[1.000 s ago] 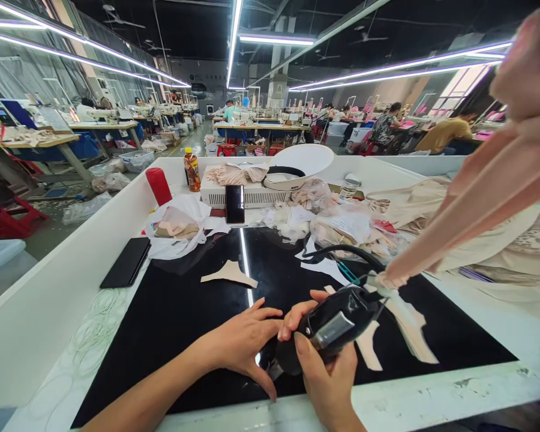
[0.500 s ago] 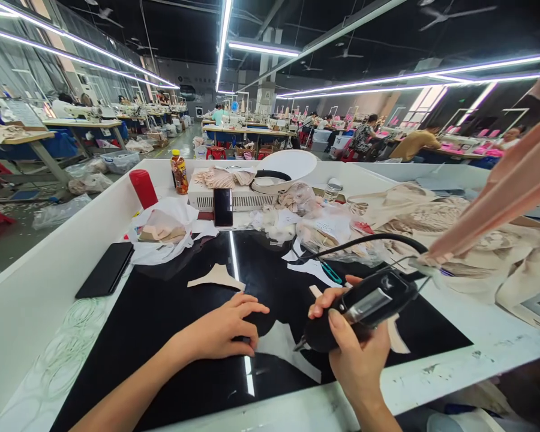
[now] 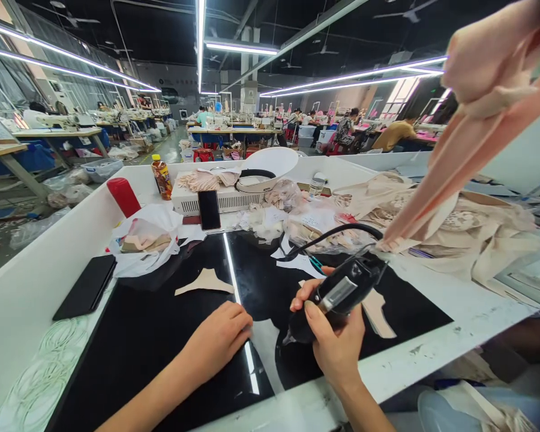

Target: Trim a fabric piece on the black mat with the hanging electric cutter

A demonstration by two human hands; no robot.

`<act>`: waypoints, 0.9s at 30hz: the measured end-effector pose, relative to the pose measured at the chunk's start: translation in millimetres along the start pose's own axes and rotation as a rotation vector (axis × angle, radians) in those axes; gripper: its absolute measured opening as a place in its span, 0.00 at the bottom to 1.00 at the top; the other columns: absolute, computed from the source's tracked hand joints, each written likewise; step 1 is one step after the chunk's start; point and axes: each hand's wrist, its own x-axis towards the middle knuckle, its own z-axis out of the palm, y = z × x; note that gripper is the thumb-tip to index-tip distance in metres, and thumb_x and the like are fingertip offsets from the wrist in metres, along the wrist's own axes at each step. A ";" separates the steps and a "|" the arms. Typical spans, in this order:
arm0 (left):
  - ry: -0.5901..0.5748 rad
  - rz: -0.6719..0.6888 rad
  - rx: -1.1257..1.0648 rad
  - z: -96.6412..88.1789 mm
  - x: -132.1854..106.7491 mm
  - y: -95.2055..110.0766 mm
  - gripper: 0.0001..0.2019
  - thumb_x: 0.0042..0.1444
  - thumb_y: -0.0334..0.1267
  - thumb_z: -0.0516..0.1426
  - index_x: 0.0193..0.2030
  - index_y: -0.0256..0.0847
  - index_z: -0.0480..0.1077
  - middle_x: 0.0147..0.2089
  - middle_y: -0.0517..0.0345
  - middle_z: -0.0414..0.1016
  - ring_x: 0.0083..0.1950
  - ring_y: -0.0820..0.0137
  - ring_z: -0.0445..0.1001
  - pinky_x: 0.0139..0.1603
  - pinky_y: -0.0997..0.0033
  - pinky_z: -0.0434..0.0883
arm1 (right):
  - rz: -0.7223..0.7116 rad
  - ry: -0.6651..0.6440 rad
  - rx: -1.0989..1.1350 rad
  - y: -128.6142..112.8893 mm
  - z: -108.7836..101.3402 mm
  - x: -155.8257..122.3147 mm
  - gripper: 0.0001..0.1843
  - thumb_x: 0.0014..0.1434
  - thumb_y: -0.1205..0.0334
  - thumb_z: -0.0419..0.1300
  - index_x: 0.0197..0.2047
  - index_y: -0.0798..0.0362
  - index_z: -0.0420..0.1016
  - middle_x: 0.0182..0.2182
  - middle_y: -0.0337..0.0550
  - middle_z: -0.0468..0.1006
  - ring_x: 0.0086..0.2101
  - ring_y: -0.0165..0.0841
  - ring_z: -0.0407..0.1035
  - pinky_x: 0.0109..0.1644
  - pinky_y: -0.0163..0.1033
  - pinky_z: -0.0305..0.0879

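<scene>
Right hand (image 3: 337, 348) keeps gripping the black tool (image 3: 337, 297), tip now down near the pale fabric piece (image 3: 267, 354) on the black mat (image 3: 162, 336). Left hand (image 3: 218, 336) has pulled back and curled, holding nothing, resting beside the piece, so cutting looks underway.

1. The left hand (image 3: 218, 339) is bare, with no glove, ring or bracelet visible on it.
2. The left forearm is uncovered from the wrist all the way to the bottom edge of the view; no sleeve shows.
3. The right hand (image 3: 337, 348) is likewise bare, with short, plain fingernails on the thumb and fingers.
4. The right wrist and forearm carry no watch, band or cuff on the part that shows.
</scene>
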 end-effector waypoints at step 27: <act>-0.226 -0.047 -0.244 14.0 -1.7 23.5 0.41 0.49 0.45 0.74 0.68 0.42 0.65 0.69 0.43 0.66 0.69 0.48 0.63 0.75 0.35 0.53 | -0.004 -0.032 -0.013 17.9 12.8 -2.0 0.25 0.63 0.68 0.65 0.59 0.43 0.65 0.35 0.34 0.75 0.30 0.29 0.73 0.35 0.36 0.72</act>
